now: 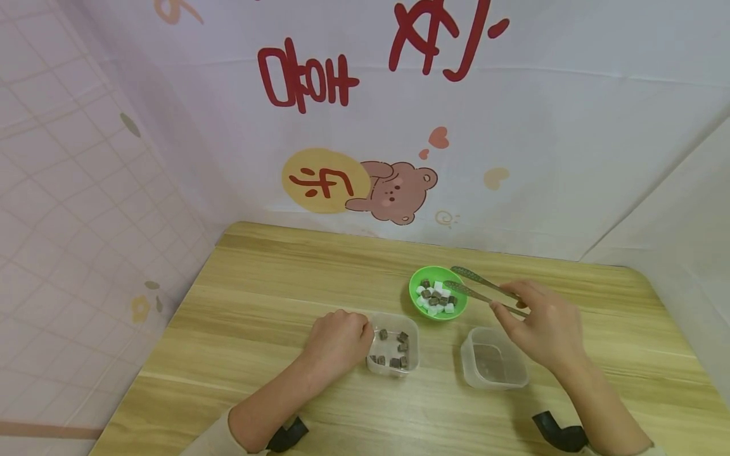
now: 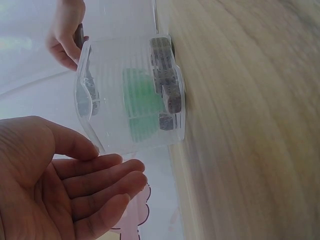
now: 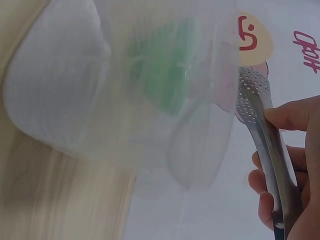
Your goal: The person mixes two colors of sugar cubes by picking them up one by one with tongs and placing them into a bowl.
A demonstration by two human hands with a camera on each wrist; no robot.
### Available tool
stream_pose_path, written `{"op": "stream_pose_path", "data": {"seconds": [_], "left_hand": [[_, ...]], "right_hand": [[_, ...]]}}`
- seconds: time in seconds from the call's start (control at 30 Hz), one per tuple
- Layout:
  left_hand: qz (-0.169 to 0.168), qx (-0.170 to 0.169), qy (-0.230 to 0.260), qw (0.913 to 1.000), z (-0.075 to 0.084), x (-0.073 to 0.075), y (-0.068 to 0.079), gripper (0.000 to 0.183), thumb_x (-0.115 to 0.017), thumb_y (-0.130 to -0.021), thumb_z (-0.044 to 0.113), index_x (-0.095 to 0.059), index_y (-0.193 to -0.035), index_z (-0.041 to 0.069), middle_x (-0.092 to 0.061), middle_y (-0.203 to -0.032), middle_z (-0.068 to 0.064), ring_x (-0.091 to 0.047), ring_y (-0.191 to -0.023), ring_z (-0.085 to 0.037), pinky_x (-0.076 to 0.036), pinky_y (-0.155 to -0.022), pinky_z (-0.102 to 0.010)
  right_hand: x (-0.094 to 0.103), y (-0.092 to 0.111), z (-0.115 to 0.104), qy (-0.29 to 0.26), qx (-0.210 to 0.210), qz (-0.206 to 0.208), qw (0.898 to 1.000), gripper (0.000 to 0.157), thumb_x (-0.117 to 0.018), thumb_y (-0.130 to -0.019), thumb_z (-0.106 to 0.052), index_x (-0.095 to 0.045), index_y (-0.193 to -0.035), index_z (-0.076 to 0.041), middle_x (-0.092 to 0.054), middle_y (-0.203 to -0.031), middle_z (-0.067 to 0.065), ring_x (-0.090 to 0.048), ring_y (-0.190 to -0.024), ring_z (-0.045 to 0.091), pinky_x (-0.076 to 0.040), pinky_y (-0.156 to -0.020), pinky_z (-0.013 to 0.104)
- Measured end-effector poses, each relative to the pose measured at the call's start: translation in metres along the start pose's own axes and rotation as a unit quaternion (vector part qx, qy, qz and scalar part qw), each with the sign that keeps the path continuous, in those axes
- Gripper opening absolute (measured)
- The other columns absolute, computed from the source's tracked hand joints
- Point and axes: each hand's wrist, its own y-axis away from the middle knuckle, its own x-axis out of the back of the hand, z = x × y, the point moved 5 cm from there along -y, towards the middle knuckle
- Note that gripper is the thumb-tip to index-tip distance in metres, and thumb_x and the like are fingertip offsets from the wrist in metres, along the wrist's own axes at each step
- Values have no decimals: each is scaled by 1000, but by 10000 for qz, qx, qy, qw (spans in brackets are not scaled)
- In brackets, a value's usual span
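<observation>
My left hand (image 1: 339, 339) pinches the rim of a clear plastic container (image 1: 392, 347) between thumb and forefinger, with its other fingers extended below in the left wrist view. Several dark brown cubes (image 2: 172, 97) lie on that container's floor. My right hand (image 1: 547, 323) grips metal tongs (image 3: 272, 165) with perforated tips. Those tips stand apart over the right side of a green bowl (image 1: 415, 288), and I see nothing between them. White cubes (image 1: 433, 311) and dark brown cubes are mixed in the bowl. Below the right hand sits a second clear container (image 1: 489, 364), with nothing visible inside.
The wood-grain table (image 1: 274, 272) ends at a white wall covering (image 1: 542, 126) with red characters and a printed bear (image 1: 399, 196). Black curved pieces (image 1: 561, 434) show by both forearms. A gridded covering (image 1: 85, 190) hangs on the left side.
</observation>
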Motion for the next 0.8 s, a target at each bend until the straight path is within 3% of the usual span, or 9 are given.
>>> {"op": "stream_pose_path", "data": {"seconds": [0.27,0.5,0.8], "left_hand": [[-21,-21,43,10000,2,1,0,52,-60,-100,13,-36,-54,22,-25,-50,13,-22,-47,-4,-26,-41,-25],[10,-48,33,10000,0,0,0,52,-59,-100,13,-36,-54,22,-25,-50,13,-23,-47,-3,-26,-41,-25],[51,-99,-21,9999,0,0,0,52,-59,-100,13,-35,-54,21,-24,-50,13,-22,-47,-4,-24,-40,-24]], "right_hand": [[2,1,-12,-127,479,174,9986,28,-79,-78,-22,-77,-102,-8,-77,-96,5,-71,-67,20,-41,-44,22],[0,2,-25,-271,910,328,9949,29,-78,-76,-25,-78,-101,-10,-77,-94,1,-70,-66,17,-48,-48,26],[-3,5,-45,-754,1247,72,9893,35,-85,-71,-24,-78,-103,-13,-76,-97,-4,-65,-67,9,-49,-54,23]]}}
